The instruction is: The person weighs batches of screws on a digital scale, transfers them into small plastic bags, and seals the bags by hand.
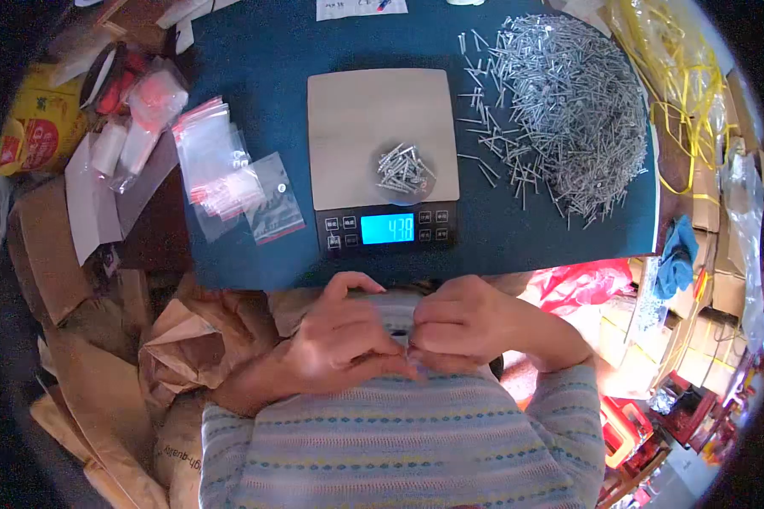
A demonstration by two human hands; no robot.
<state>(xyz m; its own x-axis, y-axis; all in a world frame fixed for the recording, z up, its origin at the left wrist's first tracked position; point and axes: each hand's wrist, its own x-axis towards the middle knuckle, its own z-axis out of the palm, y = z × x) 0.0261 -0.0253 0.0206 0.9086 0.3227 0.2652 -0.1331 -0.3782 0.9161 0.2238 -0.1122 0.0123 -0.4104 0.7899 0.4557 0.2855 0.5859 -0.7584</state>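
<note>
My left hand and my right hand meet in front of my body, just below the table's edge. Both have curled fingers, and their fingertips pinch together around something too small to make out. Beyond them a digital scale lies on the dark table mat, its display lit blue. A small round dish holding a heap of screws rests on the scale's plate. To the right of the scale spreads a big pile of loose screws.
Clear plastic bags with red edges lie left of the scale, one bag nearer to it. At the far left are a yellow package and cardboard. A brown paper bag stands below the table's left side. Yellow straps hang at the right.
</note>
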